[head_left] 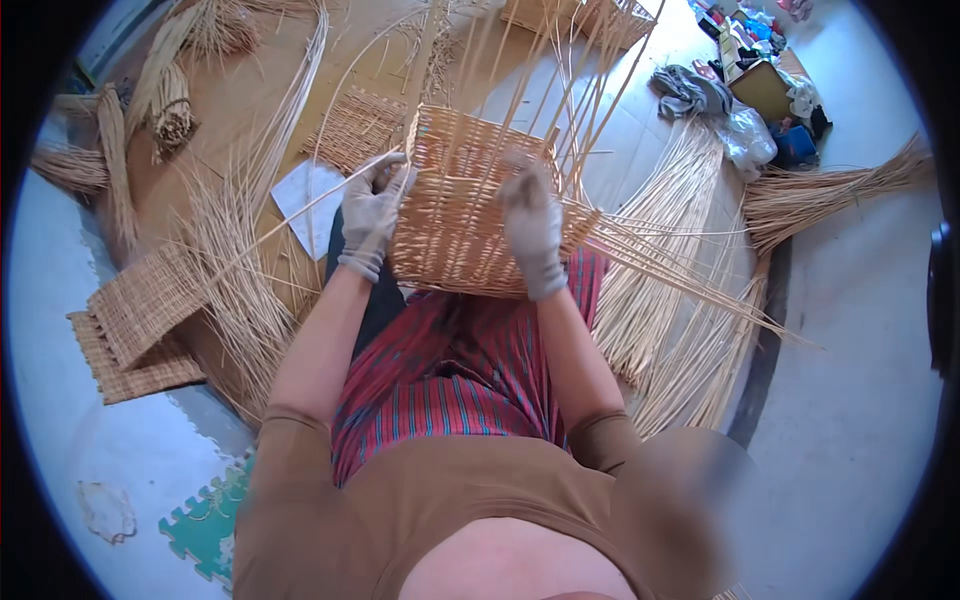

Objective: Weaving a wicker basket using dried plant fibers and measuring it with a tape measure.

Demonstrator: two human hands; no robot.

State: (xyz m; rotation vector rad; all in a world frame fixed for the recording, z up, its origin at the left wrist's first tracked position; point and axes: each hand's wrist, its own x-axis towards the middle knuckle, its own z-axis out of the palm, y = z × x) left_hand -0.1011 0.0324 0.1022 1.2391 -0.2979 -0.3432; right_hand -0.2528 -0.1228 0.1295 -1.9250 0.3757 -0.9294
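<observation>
A woven wicker basket (450, 230) rests on my lap, with long loose stakes standing up from its far rim and more strands sticking out to the right. My left hand (372, 215), in a pale work glove, is closed on the basket's left edge, where a long strand (290, 222) passes by the fingers and runs down to the left. Over the basket's right part is my right hand (532, 225), also gloved. Its fingers look curled in but are blurred by motion, and whatever they hold cannot be made out.
Flat woven panels (150, 300) lie at the left, with another woven piece (355, 130) beyond the basket. Bundles of pale strands (660, 260) spread over the floor on both sides. A box with cloths and plastic bags (748, 140) stands far right.
</observation>
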